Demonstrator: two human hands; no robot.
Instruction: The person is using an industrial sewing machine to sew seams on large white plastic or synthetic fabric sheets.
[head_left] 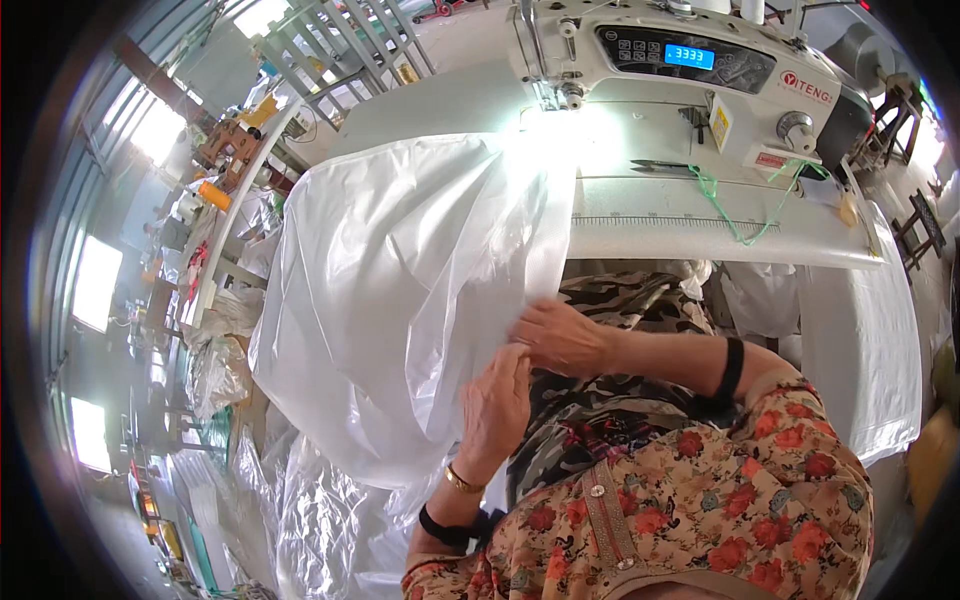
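Observation:
A large sheet of glossy white fabric hangs from the sewing machine over the table's front edge toward my lap. Its upper end lies under the bright lamp by the needle, where glare hides the detail. My left hand is closed at the fabric's right edge, fingers bent around it. Just above and touching it, my right hand has its fingers curled over the same edge, slightly smeared by motion. The fingertips of both hands are partly hidden.
Pointed thread snips with a green cord lie on the machine table, right of the needle. More white material hangs at the right. Shiny white sheets are heaped at lower left, below a side table with an orange thread cone.

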